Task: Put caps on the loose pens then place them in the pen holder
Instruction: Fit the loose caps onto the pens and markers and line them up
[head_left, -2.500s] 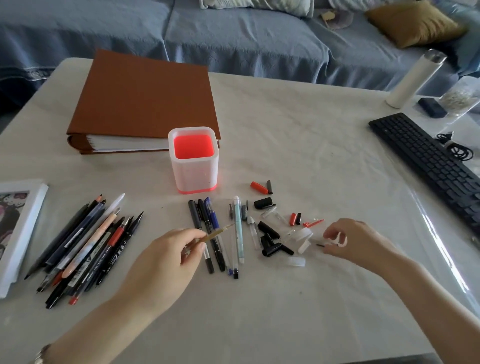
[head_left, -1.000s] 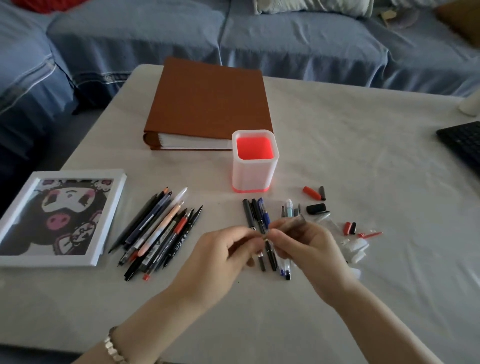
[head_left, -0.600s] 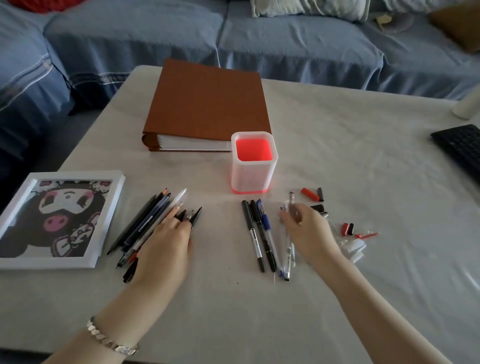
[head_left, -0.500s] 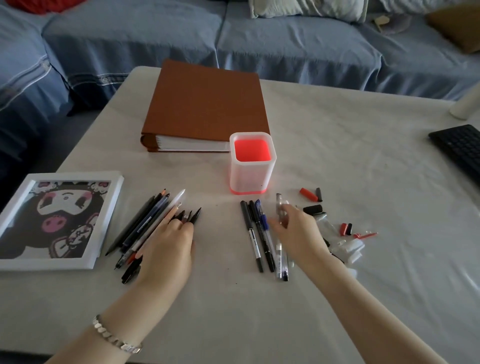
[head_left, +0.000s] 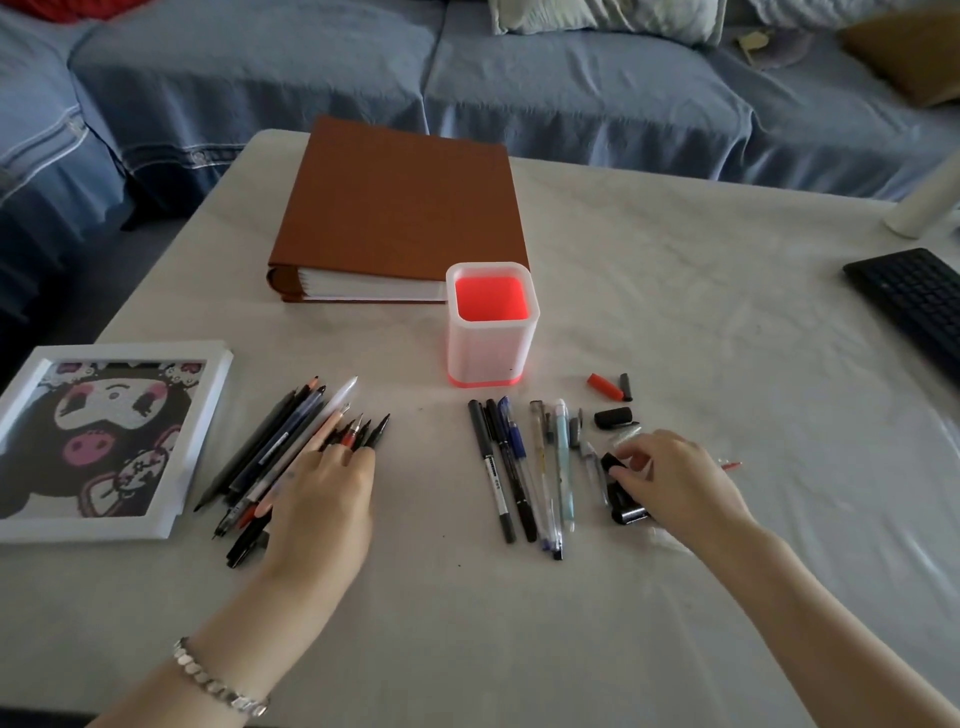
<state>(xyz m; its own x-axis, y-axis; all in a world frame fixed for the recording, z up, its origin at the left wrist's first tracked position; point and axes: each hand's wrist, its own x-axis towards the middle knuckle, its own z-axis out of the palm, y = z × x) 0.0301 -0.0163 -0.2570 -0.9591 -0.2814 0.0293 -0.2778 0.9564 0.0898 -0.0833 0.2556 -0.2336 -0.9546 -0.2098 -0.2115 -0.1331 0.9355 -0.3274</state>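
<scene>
The white pen holder (head_left: 491, 332) with a red bottom stands empty at the table's middle. In front of it lies a row of capped pens (head_left: 519, 467). A pile of uncapped pens (head_left: 291, 447) lies to the left, and my left hand (head_left: 322, 504) rests palm-down on its near end, fingertips on the pens. Loose caps lie to the right: a red cap (head_left: 605, 387), a black cap (head_left: 613, 417) and more black caps (head_left: 626, 506). My right hand (head_left: 675, 483) is among them, thumb and forefinger pinched on a small black cap (head_left: 610, 461).
A brown binder (head_left: 400, 208) lies behind the holder. A white picture frame (head_left: 104, 441) sits at the left edge. At the right are a black keyboard (head_left: 914, 301) and a white bottle (head_left: 924, 202). A blue sofa runs along the far side.
My right hand laid the clear capped pen into the row, then moved right onto the loose caps. My left hand went to the uncapped pile and stays there.
</scene>
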